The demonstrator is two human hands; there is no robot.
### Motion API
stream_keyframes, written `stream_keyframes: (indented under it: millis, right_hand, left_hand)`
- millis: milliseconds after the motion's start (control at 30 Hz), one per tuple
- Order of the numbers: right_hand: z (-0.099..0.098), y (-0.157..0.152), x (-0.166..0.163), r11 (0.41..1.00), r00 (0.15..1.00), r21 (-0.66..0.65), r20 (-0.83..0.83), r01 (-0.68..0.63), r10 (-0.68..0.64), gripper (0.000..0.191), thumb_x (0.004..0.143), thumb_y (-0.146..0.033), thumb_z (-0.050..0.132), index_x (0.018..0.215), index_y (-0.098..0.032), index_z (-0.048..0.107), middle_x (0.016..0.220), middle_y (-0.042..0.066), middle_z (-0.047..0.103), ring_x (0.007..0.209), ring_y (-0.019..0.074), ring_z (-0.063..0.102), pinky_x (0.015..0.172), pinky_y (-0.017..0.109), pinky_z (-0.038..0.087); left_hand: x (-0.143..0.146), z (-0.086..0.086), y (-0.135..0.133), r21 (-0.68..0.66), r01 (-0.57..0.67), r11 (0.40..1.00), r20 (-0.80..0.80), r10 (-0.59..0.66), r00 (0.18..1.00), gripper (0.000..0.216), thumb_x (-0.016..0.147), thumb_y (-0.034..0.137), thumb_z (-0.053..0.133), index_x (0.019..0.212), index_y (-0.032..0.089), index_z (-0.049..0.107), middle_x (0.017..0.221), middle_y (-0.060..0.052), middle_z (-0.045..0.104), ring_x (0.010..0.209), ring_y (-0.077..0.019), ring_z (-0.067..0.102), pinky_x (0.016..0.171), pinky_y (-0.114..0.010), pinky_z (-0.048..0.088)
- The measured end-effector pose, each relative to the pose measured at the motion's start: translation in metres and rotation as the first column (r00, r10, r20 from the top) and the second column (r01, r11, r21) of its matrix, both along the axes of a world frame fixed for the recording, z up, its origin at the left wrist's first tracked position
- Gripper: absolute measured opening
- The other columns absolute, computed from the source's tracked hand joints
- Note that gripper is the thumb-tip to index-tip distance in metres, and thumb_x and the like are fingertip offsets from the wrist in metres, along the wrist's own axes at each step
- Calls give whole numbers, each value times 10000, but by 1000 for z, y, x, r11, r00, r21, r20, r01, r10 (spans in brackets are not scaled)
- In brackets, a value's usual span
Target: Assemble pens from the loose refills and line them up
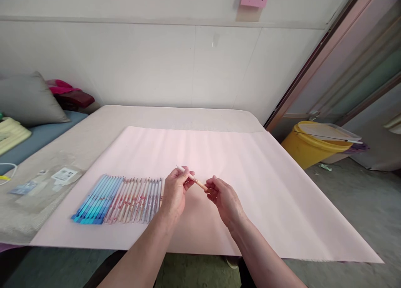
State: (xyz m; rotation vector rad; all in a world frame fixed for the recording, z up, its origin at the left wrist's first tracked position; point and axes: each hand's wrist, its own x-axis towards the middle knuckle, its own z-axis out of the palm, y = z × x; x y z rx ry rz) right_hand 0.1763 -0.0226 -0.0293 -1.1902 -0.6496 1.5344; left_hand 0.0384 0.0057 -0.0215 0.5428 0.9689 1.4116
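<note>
Between my hands, above the pink sheet, a slim pen with a white end and a peach end slants down to the right. My left hand is closed around its pale upper part. The fingertips of my right hand pinch its peach lower end. Left of my hands lies a row of pens, side by side: blue pens at the left, then patterned pink and cream pens, then pale grey-lilac pens. My left forearm partly covers the right end of this row.
Clear plastic bags with labels lie on the table's left side. Beyond them are a grey cushion and a yellow folded item. A yellow bin stands on the floor at right. A white wall borders the table's back.
</note>
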Motion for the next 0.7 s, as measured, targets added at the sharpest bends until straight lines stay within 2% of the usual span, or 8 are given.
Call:
stream_keyframes:
  millis: [100, 167, 300, 367, 467, 567, 633, 700]
  right_hand:
    - [5, -3, -4, 983, 968, 67, 197, -170, 154, 258, 761, -445, 564, 795, -193, 602, 740, 13, 590, 656, 136, 539, 632, 272, 413]
    - [6, -5, -8, 963, 921, 137, 349, -231, 172, 208, 732, -391, 600, 840, -213, 592, 657, -18, 546, 594, 125, 492, 583, 257, 389]
    - [3, -8, -16, 926, 696, 277, 717, -258, -21, 117, 720, -329, 602, 800, -246, 582, 571, -41, 479, 511, 110, 386, 505, 235, 280]
    - [2, -9, -18, 911, 613, 325, 782, -252, -110, 120, 764, -352, 550, 750, -236, 578, 593, -24, 499, 502, 106, 367, 509, 241, 250]
    - [2, -10, -18, 927, 728, 291, 685, -235, -31, 239, 807, -394, 492, 674, -203, 548, 545, -25, 445, 477, 95, 332, 485, 236, 225]
    - [1, -8, -16, 952, 928, 126, 291, -278, 232, 267, 817, -414, 477, 683, -189, 524, 480, -62, 337, 415, 71, 231, 425, 229, 168]
    - [-1, -6, -14, 946, 948, 59, 21, -318, 317, 252, 821, -404, 471, 705, -186, 518, 458, -83, 281, 390, 59, 152, 405, 231, 124]
    - [-2, -5, -12, 946, 943, 49, -78, -319, 322, 236, 816, -385, 484, 702, -181, 517, 447, -90, 266, 387, 53, 124, 403, 234, 108]
  left_hand:
    - [-1, 1, 0, 25, -4, 1000, 5, 4, 1000, 201, 648, 278, 685, 743, 152, 561, 749, -39, 608, 837, -174, 600, 746, -320, 483]
    - [-1, 2, -1, 30, 13, 999, -5, -13, 1000, 193, 652, 269, 680, 727, 151, 546, 746, -53, 623, 841, -179, 600, 756, -328, 480]
    - [2, 2, -5, 34, 85, 996, -36, -84, 996, 167, 675, 256, 656, 745, 153, 544, 773, -70, 646, 782, -164, 597, 731, -329, 479]
    - [3, 2, -6, 42, 122, 992, -51, -120, 991, 157, 681, 248, 648, 760, 150, 555, 793, -78, 652, 758, -154, 589, 723, -326, 478]
    - [3, 2, -7, 59, 151, 987, -59, -148, 987, 144, 679, 222, 641, 778, 145, 572, 787, -82, 655, 772, -160, 583, 723, -322, 474]
    - [3, 4, -7, 76, 181, 981, -68, -176, 982, 126, 684, 215, 628, 773, 145, 574, 769, -81, 654, 754, -164, 580, 694, -310, 471]
    - [4, 5, -9, 86, 202, 976, -75, -196, 978, 117, 690, 216, 621, 772, 148, 573, 772, -78, 654, 736, -159, 579, 681, -303, 467]
    - [4, 7, -9, 88, 216, 972, -78, -209, 975, 120, 688, 220, 623, 774, 153, 574, 783, -76, 653, 740, -160, 580, 679, -299, 465]
